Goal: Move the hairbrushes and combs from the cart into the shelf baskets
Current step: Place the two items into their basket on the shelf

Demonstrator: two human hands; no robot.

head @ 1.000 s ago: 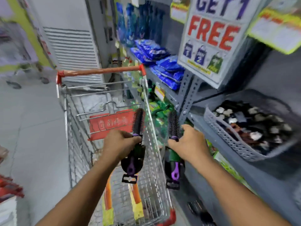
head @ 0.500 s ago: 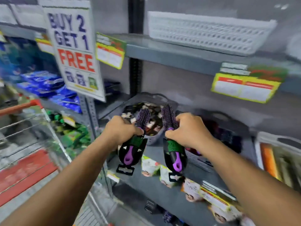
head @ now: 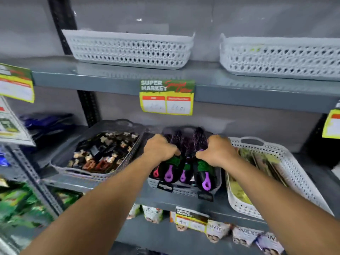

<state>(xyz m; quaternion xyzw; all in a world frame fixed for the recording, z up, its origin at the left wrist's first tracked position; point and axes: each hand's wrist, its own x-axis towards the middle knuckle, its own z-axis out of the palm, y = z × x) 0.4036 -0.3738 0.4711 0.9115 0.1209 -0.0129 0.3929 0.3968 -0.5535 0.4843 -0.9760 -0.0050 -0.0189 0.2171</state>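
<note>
A grey basket [head: 184,189] sits on the middle shelf and holds several round hairbrushes with purple and pink handle ends. My left hand [head: 160,149] is closed around a black round hairbrush [head: 170,172] with a purple handle end, over the basket's left side. My right hand [head: 217,150] grips a second black round hairbrush [head: 205,178], its purple loop sticking out over the basket's front rim. Both brushes lie down inside the basket among the others. The cart is out of view.
A dark basket of hair clips [head: 103,153] stands to the left and a white basket of packaged items [head: 266,173] to the right. Two white baskets [head: 128,48] [head: 281,56] sit on the upper shelf. A price tag [head: 166,97] hangs above my hands.
My view turned from the cart to the shelf. Both hands carried the two brushes forward and lowered them into the grey middle basket.
</note>
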